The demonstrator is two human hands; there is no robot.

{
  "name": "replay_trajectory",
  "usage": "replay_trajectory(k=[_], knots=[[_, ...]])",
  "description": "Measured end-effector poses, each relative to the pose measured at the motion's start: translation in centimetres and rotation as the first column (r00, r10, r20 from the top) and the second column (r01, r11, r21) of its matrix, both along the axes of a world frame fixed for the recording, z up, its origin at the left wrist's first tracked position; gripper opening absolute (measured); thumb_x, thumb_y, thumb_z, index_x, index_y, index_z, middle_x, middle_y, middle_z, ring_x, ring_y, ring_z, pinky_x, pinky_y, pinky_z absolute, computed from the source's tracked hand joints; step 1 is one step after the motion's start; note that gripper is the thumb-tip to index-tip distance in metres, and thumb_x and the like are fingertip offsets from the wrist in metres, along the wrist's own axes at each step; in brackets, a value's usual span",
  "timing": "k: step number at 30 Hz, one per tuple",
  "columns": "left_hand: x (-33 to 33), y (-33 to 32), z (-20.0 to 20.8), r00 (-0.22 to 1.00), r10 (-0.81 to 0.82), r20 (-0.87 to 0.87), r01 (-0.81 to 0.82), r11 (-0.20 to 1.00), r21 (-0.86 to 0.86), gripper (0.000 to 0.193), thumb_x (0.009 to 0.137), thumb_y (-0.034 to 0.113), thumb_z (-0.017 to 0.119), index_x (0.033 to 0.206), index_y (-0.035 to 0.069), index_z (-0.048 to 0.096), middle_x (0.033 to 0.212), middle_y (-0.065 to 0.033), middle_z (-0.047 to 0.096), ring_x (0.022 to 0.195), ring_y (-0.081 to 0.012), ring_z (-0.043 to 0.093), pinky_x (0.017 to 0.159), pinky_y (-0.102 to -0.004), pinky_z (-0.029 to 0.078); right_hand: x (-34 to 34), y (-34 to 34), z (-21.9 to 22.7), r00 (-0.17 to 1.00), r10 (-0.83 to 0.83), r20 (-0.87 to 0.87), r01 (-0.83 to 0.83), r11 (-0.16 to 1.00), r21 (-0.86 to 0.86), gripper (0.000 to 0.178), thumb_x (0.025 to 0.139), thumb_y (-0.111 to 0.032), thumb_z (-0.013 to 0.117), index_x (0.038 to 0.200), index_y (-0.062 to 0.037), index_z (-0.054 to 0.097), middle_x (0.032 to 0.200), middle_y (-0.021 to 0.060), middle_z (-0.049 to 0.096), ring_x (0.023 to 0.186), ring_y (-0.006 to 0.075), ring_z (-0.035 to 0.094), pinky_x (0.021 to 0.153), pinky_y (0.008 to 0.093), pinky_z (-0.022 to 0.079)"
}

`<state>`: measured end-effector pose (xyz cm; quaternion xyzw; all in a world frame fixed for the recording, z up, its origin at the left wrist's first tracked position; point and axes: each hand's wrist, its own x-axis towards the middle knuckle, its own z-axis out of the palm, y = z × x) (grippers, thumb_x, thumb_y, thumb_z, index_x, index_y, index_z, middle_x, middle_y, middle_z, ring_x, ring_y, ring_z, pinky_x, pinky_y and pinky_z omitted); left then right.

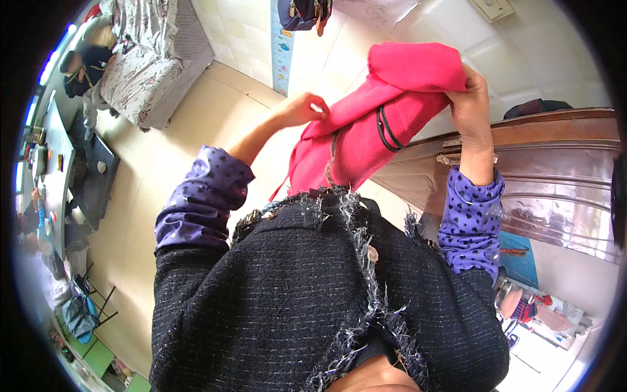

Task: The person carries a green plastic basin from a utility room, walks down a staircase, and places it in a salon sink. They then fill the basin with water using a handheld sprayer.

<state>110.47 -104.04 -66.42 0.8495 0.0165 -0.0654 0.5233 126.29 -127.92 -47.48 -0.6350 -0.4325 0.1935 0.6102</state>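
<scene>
A bright red knit garment (372, 130) hangs in front of me, partly folded over at the top. Two thin black bands cross it, and a brownish strip runs down its lower part. My right hand (471, 108) is closed around its upper right corner and holds it up. At the garment's left edge, the fingers of my left hand (302, 110) are bent and pinch the cloth. The garment's lower end is hidden behind my black jacket (274, 281).
A dark brown wooden cabinet (542, 176) stands to the right, with a dark item (537, 108) on top. A flower-patterned sofa (147, 78) is at the far left, where a person (88, 68) sits. A long table (59, 170) runs along the left. A dark bag (304, 13) hangs ahead.
</scene>
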Motion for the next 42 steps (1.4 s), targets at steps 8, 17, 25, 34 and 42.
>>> replay_trajectory(k=[8,17,25,34,42], knots=[[3.0,-2.4,-9.8,0.771,0.635,-0.039,-0.628,0.75,-0.207,0.02,0.086,0.02,0.055,0.099,0.006,0.058,0.091,-0.0047,0.059,0.083,-0.0131,0.054,0.072,-0.0261,0.042,1.9,-5.1,-0.8,0.959,0.077,-0.272,0.005,0.958,0.287,0.025,0.078,-0.009,0.059,0.1,0.0014,0.059,0.1,0.0067,0.06,0.094,0.0209,0.056,0.083,0.0323,0.043],[7.8,-4.3,1.2,0.965,-0.173,-0.196,-0.124,0.357,-0.926,0.05,0.089,0.032,0.05,0.127,0.002,0.04,0.118,-0.013,0.052,0.101,-0.0165,0.054,0.087,-0.0288,0.045,2.2,-5.4,-0.1,0.981,-0.121,-0.153,0.146,0.974,0.172,0.045,0.078,-0.044,0.053,0.092,-0.0016,0.05,0.091,0.0158,0.054,0.091,0.0283,0.05,0.087,0.0409,0.038],[7.5,-2.1,5.3,0.943,0.284,0.174,-0.228,0.932,-0.282,0.025,0.085,0.025,0.058,0.088,0.001,0.063,0.079,-0.0028,0.059,0.066,-0.0071,0.055,0.06,-0.0192,0.044,5.8,-7.6,-3.0,0.867,-0.068,-0.494,0.29,0.874,0.39,0.036,0.082,-0.027,0.052,0.099,0.0036,0.056,0.099,0.0176,0.059,0.092,0.0274,0.057,0.083,0.0376,0.045],[6.9,-5.1,12.7,0.96,0.266,-0.09,-0.179,0.333,-0.926,0.014,0.09,0.017,0.049,0.098,0.006,0.053,0.082,-0.0016,0.058,0.069,-0.0082,0.056,0.063,-0.0225,0.049,2.9,-4.5,-5.1,0.954,-0.195,-0.227,0.126,0.949,-0.289,0.035,0.081,-0.011,0.055,0.114,0.0003,0.051,0.102,0.0111,0.059,0.094,0.0183,0.057,0.083,0.0291,0.045],[6.1,-8.8,10.6,0.996,-0.04,-0.084,-0.066,0.324,-0.944,0.042,0.09,0.007,0.04,0.131,0.0,0.034,0.124,-0.0164,0.045,0.11,-0.0233,0.05,0.095,-0.0356,0.039,-1.9,0.4,-7.2,0.744,-0.17,-0.647,0.205,0.978,-0.021,0.023,0.082,-0.011,0.059,0.102,0.0013,0.058,0.09,0.0049,0.062,0.084,0.0124,0.057,0.077,0.0252,0.045]])
